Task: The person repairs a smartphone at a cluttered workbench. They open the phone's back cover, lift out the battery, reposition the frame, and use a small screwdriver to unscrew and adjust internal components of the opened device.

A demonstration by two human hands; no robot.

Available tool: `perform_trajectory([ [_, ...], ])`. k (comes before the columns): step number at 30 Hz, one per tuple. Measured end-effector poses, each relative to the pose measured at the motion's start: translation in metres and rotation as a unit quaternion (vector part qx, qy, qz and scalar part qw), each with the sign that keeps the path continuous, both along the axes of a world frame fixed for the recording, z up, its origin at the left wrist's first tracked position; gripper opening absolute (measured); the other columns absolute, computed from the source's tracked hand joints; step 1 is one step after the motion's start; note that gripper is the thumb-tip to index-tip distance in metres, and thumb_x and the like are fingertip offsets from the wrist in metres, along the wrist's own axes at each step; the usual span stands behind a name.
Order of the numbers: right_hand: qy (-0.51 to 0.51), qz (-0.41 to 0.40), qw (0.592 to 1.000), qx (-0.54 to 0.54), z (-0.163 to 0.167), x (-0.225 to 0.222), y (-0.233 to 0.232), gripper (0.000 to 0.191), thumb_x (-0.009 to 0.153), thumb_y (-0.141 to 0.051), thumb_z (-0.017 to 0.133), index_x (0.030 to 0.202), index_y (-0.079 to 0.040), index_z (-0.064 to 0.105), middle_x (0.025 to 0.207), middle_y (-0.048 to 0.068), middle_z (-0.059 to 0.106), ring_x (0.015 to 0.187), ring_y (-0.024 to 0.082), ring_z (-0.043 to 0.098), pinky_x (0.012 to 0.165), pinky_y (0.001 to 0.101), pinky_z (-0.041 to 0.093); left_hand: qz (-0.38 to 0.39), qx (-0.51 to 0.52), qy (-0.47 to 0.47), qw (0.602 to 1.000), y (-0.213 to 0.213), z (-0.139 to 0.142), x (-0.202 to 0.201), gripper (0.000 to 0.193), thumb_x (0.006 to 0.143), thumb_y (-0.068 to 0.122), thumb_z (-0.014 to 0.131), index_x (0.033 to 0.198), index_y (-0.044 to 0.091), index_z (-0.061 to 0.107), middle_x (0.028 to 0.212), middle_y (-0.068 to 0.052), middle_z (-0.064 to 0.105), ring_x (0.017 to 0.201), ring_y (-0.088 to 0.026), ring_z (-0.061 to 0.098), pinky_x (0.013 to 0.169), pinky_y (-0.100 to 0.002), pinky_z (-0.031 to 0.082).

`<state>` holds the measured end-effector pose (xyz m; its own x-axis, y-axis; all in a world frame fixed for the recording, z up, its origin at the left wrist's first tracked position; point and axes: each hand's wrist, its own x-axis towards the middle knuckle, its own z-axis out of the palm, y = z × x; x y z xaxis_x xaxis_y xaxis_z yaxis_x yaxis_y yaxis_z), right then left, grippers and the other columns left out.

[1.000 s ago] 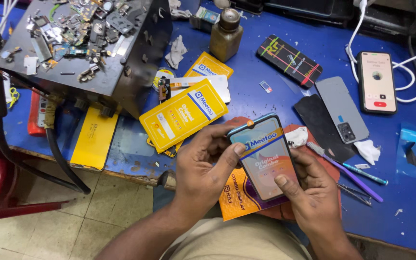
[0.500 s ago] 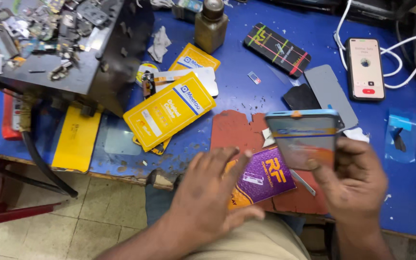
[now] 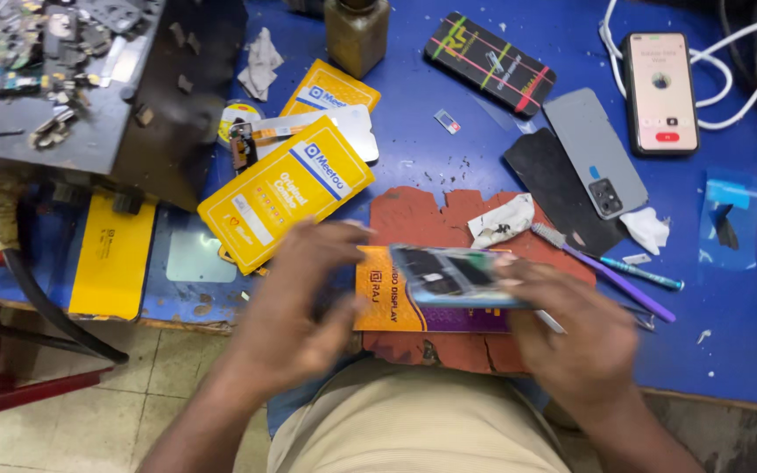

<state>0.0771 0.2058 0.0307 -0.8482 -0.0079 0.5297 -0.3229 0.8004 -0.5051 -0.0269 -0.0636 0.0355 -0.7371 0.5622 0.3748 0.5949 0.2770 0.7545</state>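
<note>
A smartphone (image 3: 457, 276) lies nearly flat in the air just above the front edge of the blue desk (image 3: 746, 333), held low over an orange-and-purple flat package (image 3: 396, 307) that rests on a cracked red-brown mat (image 3: 422, 215). The right hand (image 3: 576, 337) grips the phone from below and along its right end, fingers curled around it. The left hand (image 3: 304, 302) is motion-blurred beside the phone's left end, fingers spread; whether it touches the phone cannot be told. Beyond the left hand sits a long yellow package with a blue label (image 3: 286, 193), tilted, and behind it a second yellow package (image 3: 330, 88). A plain yellow sleeve (image 3: 114, 254) lies at the desk's left front. To the right, a crumpled white tissue (image 3: 503, 221) lies on the mat, near a purple tool (image 3: 602, 276). Farther back lie a grey phone back cover (image 3: 593, 149) and a black striped package (image 3: 490, 63).
</note>
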Motion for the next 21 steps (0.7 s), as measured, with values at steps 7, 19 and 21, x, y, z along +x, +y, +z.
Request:
perform_trajectory([
  [7,-0.036,0.132,0.979,0.151,-0.008,-0.016,-0.015,0.034,0.077,-0.002,0.073,0.111,0.001,0.071,0.125,0.019,0.071,0.124,0.035,0.066,0.107,0.0525,0.050,0.076,0.080,0.110,0.988,-0.001,-0.008,0.001,0.024,0.085,-0.008,0.069,0.107,0.001,0.063,0.109,-0.014,0.071,0.107,-0.031,0.071,0.104,-0.047,0.055],
  [19,-0.035,-0.095,0.988,0.115,-0.024,0.004,0.048,0.023,0.085,0.006,0.078,0.103,-0.004,0.068,0.097,0.013,0.075,0.089,0.026,0.075,0.079,0.0380,0.060,-0.090,-0.118,0.107,0.983,0.054,-0.039,-0.020,0.054,0.084,0.027,0.077,0.129,0.001,0.063,0.137,-0.016,0.060,0.129,-0.035,0.055,0.113,-0.057,0.037],
  [21,-0.086,-0.289,0.953,0.017,-0.025,0.010,0.077,0.014,0.094,0.009,0.072,0.107,0.004,0.074,0.095,0.018,0.076,0.069,0.020,0.065,0.063,0.0325,0.049,-0.098,-0.161,0.110,0.976,0.069,-0.043,-0.021,0.063,0.082,0.037,0.075,0.132,0.000,0.062,0.137,-0.016,0.059,0.129,-0.035,0.053,0.112,-0.059,0.032],
])
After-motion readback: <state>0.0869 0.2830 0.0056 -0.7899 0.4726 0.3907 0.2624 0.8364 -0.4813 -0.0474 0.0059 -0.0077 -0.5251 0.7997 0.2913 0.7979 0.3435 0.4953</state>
